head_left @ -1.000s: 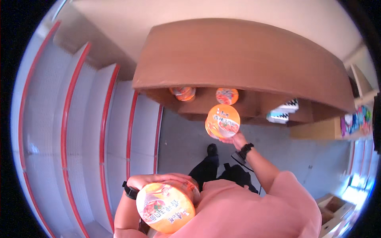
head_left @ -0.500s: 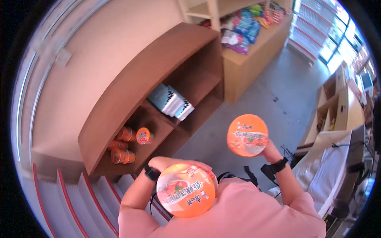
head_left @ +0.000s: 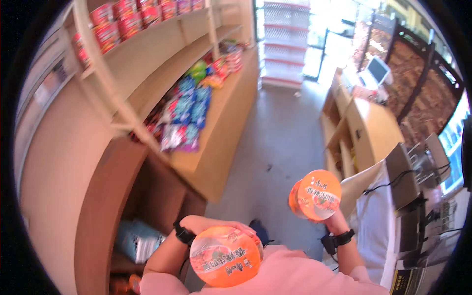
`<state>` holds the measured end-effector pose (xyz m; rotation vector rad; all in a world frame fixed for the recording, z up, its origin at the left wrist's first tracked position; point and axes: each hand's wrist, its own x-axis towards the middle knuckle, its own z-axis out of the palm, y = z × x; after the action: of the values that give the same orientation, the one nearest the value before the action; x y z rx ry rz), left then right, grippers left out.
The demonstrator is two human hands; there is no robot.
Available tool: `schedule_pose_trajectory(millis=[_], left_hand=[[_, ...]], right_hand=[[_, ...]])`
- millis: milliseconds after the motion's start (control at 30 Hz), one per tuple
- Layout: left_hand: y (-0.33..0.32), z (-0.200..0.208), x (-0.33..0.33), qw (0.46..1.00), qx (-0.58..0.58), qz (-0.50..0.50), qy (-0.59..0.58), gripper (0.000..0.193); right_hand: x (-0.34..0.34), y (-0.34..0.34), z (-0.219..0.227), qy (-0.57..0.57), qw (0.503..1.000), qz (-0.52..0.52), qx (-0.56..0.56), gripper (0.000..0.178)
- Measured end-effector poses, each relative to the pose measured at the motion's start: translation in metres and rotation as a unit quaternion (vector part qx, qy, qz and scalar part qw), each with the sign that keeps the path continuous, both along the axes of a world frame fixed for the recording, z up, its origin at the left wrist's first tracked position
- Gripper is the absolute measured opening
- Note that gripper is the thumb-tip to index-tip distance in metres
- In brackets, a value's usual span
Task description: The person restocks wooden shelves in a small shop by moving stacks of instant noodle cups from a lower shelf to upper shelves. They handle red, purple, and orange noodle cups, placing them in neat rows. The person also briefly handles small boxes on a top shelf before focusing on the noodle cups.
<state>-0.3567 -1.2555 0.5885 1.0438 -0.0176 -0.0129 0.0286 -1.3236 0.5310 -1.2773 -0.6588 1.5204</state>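
An orange-lidded instant noodle cup [head_left: 226, 256] is tucked against my pink shirt. My left hand [head_left: 209, 224] wraps round its far side, closed on it, with the fingertips mostly hidden. Out to the right, my right hand [head_left: 337, 222] grips another instant noodle cup [head_left: 318, 194] from below, lid facing up. More orange shows under that lid; whether a second cup is stacked there I cannot tell. Both wrists wear black straps.
At left stands a brown shelf unit [head_left: 98, 216] holding light-blue packages [head_left: 137, 241] and orange cups. Beyond it, a wooden counter [head_left: 209, 157] carries snack bags [head_left: 189, 105], below shelved red tubs [head_left: 130, 24]. Grey floor [head_left: 273, 132] runs between this and another counter [head_left: 376, 130].
My view has swung right and up, bringing the aisle and the red tubs into sight. The brown shelf unit has slid to the lower left. Both hands keep their cups.
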Motion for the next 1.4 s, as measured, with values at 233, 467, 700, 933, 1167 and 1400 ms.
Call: schedule_pose_trajectory(millis=[233, 467, 700, 933, 1167, 1400], left_hand=[[0.197, -0.006, 0.076, 0.991, -0.042, -0.112, 0.053, 0.055], [0.375, -0.036, 0.123, 0.999, 0.016, -0.039, 0.028, 0.055], [0.55, -0.027, 0.189, 0.995, 0.045, 0.07, 0.054, 0.056], [0.683, -0.008, 0.226, 0.985, 0.02, 0.162, 0.063, 0.056], [0.841, -0.036, 0.227, 0.972, 0.017, 0.229, 0.047, 0.056], [0.992, -0.035, 0.197, 0.954, 0.043, 0.294, 0.023, 0.057]], right_hand=[[0.056, 0.142, 0.033, -0.021, 0.999, -0.044, 0.008, 0.044], [0.113, 0.315, 0.021, 0.02, 0.985, -0.131, 0.113, 0.045], [0.228, 0.557, 0.024, -0.011, 0.999, -0.008, 0.035, 0.048], [0.311, 0.822, 0.079, -0.034, 0.988, 0.132, 0.066, 0.036], [0.322, 1.112, 0.137, -0.014, 0.965, 0.239, 0.105, 0.022], [0.239, 1.356, 0.308, -0.017, 0.93, 0.32, 0.183, 0.017]])
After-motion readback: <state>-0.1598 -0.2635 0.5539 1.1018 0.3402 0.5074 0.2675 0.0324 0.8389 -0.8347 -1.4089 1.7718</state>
